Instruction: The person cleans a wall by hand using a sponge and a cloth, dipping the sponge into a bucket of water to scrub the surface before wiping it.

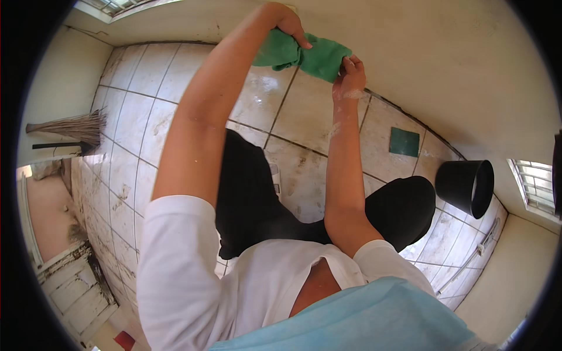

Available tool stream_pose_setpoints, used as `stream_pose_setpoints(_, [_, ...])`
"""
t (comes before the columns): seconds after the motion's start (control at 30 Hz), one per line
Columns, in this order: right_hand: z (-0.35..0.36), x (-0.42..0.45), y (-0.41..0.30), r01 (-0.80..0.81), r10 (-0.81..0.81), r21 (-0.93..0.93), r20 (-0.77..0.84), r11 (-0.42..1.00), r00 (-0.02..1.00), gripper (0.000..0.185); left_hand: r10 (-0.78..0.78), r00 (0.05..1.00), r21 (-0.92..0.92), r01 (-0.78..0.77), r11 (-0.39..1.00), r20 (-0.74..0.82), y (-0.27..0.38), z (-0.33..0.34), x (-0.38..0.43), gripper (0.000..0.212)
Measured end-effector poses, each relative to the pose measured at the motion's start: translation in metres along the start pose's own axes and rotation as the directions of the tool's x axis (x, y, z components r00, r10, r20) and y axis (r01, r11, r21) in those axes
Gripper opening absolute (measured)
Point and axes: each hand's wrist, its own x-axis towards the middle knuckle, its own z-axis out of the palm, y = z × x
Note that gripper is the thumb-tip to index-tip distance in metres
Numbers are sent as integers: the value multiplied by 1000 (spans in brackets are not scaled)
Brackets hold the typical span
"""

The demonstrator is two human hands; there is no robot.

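A green cloth (322, 55), bunched near its middle, is stretched between my hands in front of the pale wall. My left hand (290, 24) bends over its top edge, with the thumb lying on the fabric. At the cloth's right end, my right hand (352, 74) pinches a corner between the fingers. White suds cling to my right wrist and forearm. Below the cloth, the tiled floor (303, 175) looks wet and shiny, with brown smudges. A flat green scouring pad (404, 142) lies on the tiles to the right, apart from my hands.
A black bucket (459, 186) stands by the wall at right, beyond my knee. Behind it a long-handled tool (467, 259) lies along the floor's edge. A stick broom (70, 126) and a black-handled object (61, 146) are at left, near a worn white door (79, 294).
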Motion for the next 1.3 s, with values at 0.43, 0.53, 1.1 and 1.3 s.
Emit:
stream_pose_setpoints(0.43, [34,-21,51,67,211,-497,480,865,851,15,102,900,34,-97,995,-425,-94,80,-112,61])
stream_pose_setpoints(0.53, [33,-18,52,72,168,-491,428,868,888,14,101,866,-161,-203,966,-490,-133,101,-109,59])
stream_pose_setpoints(1.1, [166,-37,-61,36,246,-385,655,922,714,30,275,345,-234,-900,367,-897,-71,116,-88,62])
stream_pose_setpoints(1.3, [149,-20,-32,-18,139,-202,603,979,785,15,243,497,-456,-865,209,-833,-88,129,-65,53])
